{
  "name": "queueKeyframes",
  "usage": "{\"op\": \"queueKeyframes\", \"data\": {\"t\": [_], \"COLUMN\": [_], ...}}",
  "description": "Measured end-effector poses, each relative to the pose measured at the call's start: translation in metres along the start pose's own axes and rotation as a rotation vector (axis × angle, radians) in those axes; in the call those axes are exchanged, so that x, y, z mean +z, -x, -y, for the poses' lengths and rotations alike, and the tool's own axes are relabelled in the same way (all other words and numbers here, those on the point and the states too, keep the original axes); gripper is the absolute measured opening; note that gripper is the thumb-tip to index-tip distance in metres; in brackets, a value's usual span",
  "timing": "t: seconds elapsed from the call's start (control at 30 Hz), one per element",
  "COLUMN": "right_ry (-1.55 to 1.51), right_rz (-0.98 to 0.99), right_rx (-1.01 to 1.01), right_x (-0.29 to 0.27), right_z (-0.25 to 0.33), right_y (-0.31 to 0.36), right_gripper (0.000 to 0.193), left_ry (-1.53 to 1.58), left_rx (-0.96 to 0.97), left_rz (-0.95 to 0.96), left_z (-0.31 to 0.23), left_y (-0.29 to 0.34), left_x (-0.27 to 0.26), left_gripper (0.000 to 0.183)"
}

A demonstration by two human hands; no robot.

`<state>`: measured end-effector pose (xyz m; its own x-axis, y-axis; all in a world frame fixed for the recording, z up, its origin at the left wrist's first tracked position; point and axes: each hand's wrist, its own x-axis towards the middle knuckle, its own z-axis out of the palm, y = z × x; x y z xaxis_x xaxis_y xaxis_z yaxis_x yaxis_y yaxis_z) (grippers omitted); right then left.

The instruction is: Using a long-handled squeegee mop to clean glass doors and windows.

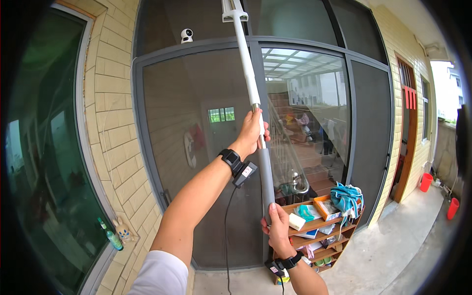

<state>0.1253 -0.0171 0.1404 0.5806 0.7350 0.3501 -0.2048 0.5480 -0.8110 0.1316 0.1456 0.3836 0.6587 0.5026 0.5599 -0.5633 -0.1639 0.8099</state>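
A long-handled window cleaner [247, 69] with a white and grey telescopic pole stands nearly upright before me, leaning slightly left at its top. Its white head [235, 15] reaches the upper glass and is cut off by the picture's edge. My left hand [252, 132], raised at arm's length, is wrapped round the pole just below a metal joint. Lower down, my right hand [278, 228] grips the grey lower end. Both wrists wear black straps with small boxes. Behind the pole is a large dark-framed glass door [196, 123].
A wooden shoe rack [314, 223] holding boxes, shoes and a blue cloth [346, 197] stands close by my right hand. A small white camera [187, 35] sits on the door frame. On the left ledge are a green bottle [113, 238] and a rabbit figure [123, 230]. Red buckets [426, 182] stand far right.
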Motion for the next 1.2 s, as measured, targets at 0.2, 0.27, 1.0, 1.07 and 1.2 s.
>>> {"op": "queueKeyframes", "data": {"t": [0.2, 0.27, 1.0, 1.07, 1.2], "right_ry": [0.045, 0.239, 0.501, 0.531, 0.624], "right_rz": [-0.016, 0.027, -0.072, -0.094, -0.108], "right_rx": [-0.12, -0.324, -0.455, -0.449, -0.514], "right_x": [0.006, 0.004, 0.023, 0.027, 0.043], "right_z": [-0.029, -0.03, 0.093, 0.129, 0.2], "right_y": [-0.029, -0.036, -0.117, -0.145, -0.177], "right_gripper": [0.047, 0.058, 0.053, 0.051, 0.051], "left_ry": [-0.027, 0.002, -0.64, -0.698, -1.119], "left_rx": [-0.025, 0.006, -0.168, -0.082, 0.314], "left_rz": [-0.025, 0.0, 0.321, 0.239, 0.219], "left_z": [0.032, 0.037, -0.032, -0.021, -0.013], "left_y": [-0.037, -0.051, -0.066, -0.037, 0.002], "left_x": [-0.034, -0.041, -0.026, -0.016, -0.004], "left_gripper": [0.035, 0.033, 0.056, 0.079, 0.084]}}
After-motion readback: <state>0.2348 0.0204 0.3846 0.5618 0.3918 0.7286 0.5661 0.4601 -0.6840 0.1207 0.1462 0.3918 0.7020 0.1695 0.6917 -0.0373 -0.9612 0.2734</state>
